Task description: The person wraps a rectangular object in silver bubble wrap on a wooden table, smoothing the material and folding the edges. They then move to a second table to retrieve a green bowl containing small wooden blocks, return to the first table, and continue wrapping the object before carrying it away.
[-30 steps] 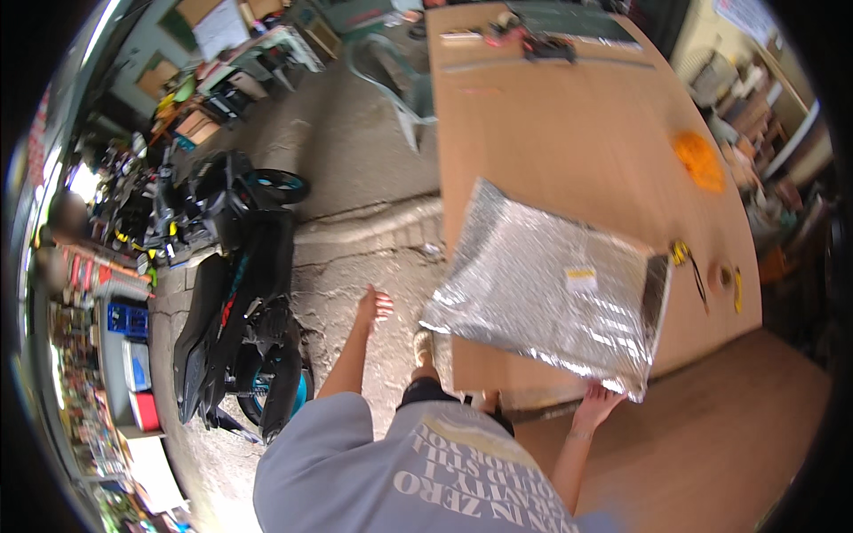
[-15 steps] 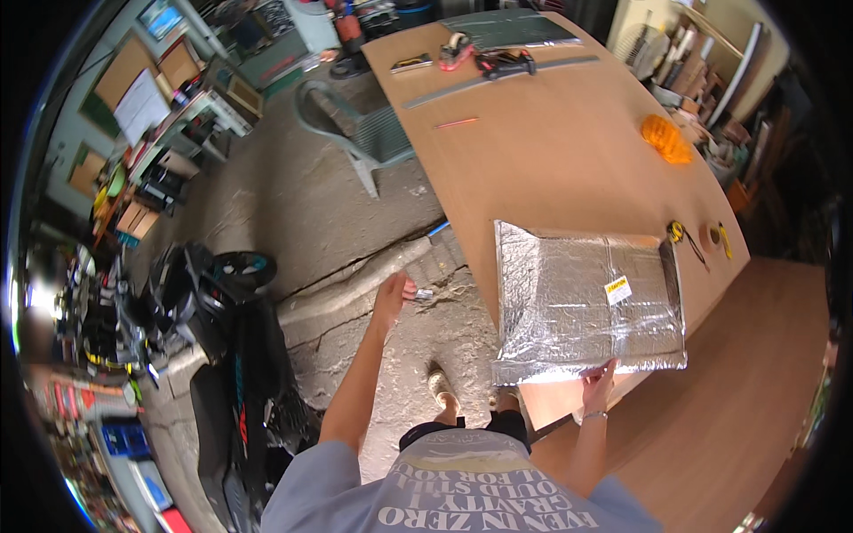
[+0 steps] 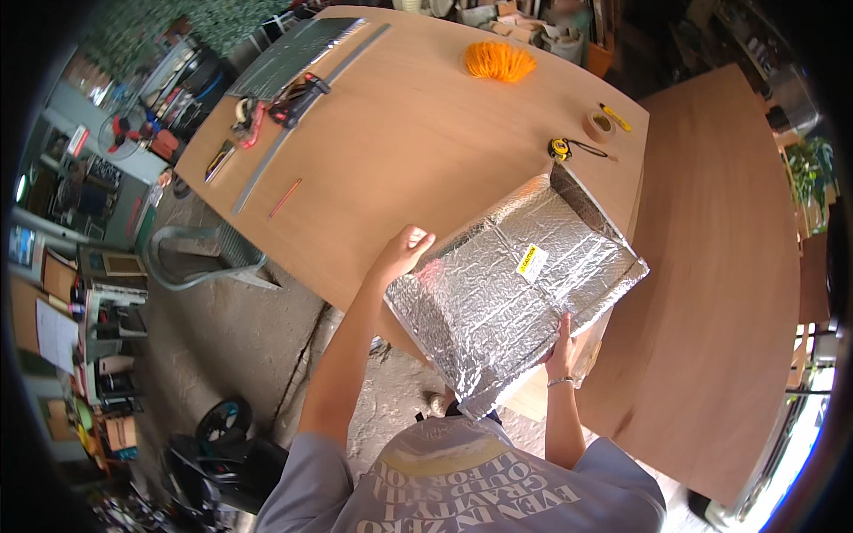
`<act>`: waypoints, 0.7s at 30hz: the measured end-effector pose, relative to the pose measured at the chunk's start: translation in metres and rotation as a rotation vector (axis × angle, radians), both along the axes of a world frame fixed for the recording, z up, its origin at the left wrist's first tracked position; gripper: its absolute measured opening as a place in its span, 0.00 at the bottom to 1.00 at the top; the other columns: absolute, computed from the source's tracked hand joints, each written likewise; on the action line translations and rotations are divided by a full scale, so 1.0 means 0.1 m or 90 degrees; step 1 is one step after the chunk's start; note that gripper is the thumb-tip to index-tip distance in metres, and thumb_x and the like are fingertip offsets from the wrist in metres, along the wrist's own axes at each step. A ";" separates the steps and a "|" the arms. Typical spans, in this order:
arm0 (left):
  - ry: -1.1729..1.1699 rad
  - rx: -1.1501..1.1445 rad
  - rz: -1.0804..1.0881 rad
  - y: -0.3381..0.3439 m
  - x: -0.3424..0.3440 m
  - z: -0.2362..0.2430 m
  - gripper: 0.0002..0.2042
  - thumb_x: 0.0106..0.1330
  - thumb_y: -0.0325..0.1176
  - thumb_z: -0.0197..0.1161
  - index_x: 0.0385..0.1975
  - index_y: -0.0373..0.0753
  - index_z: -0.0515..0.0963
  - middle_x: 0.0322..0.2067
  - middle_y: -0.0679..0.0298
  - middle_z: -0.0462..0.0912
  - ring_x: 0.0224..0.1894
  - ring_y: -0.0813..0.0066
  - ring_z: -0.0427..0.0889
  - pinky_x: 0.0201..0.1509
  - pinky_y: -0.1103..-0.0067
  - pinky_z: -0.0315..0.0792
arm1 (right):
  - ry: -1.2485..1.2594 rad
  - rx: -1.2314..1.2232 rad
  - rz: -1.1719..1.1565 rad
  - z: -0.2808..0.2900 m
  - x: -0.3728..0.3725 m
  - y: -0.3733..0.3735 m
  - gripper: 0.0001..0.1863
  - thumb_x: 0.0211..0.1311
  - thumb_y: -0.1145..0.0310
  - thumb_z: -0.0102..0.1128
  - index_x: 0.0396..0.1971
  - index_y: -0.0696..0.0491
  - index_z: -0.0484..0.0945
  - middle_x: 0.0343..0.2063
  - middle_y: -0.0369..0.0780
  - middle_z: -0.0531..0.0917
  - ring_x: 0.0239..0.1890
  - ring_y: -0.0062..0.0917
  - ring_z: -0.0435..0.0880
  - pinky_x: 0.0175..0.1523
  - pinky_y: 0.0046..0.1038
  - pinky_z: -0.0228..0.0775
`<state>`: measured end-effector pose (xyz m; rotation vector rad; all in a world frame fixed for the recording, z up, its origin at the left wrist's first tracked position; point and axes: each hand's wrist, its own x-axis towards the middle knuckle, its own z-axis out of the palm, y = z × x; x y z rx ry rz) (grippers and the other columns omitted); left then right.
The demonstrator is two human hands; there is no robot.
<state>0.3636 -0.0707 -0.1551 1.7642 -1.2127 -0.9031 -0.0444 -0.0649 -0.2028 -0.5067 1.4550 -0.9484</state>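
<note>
**Two hands on the foil sheet, one at each edge**

Two grips carry everything at this moment, so I start with them. My left hand has its fingers curled over the far left corner of the silver foil sheet, pinching the edge. My right hand is pressed against the near right edge, fingers flat along the foil and thumb tucked behind; a thin bracelet sits at the wrist. Both are closed on the sheet, not spread.

The sheet itself lies tilted across the near edge of the tabletop, part of it hanging past the rim over the concrete floor. It is crinkled, quilted and bears a small yellow label; its far end looks folded up.

I judge the handling calls for even tension between the two hands, since foil like this creases and tears where it is pulled from a single corner. I would keep it low and slide it onto the wood rather than lift it.

Further out sit a yellow tape measure, a roll of tape, an orange bundle and a long metal ruler, all well apart from the sheet.
</note>
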 end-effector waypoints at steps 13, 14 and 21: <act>0.001 0.285 -0.199 -1.33 -0.14 -0.61 0.34 0.49 0.68 0.71 0.29 0.35 0.82 0.24 0.63 0.81 0.29 0.72 0.78 0.34 0.73 0.71 | -0.185 0.089 -0.075 0.02 0.06 -0.16 0.21 0.67 0.55 0.60 0.50 0.56 0.78 0.42 0.40 0.85 0.39 0.28 0.86 0.45 0.31 0.81; 0.043 0.225 -0.169 -1.30 -0.14 -0.67 0.34 0.49 0.69 0.71 0.27 0.35 0.82 0.23 0.63 0.80 0.28 0.72 0.78 0.34 0.74 0.71 | -0.247 0.088 -0.092 0.06 0.12 -0.16 0.20 0.68 0.55 0.58 0.50 0.56 0.78 0.42 0.40 0.85 0.40 0.29 0.86 0.46 0.32 0.81; -0.155 0.230 -0.190 -1.23 -0.31 -0.74 0.40 0.52 0.77 0.59 0.14 0.34 0.77 0.16 0.51 0.80 0.25 0.59 0.84 0.34 0.65 0.76 | -0.243 0.038 -0.090 0.08 0.15 -0.15 0.19 0.67 0.58 0.56 0.49 0.56 0.77 0.40 0.41 0.85 0.41 0.30 0.85 0.48 0.33 0.81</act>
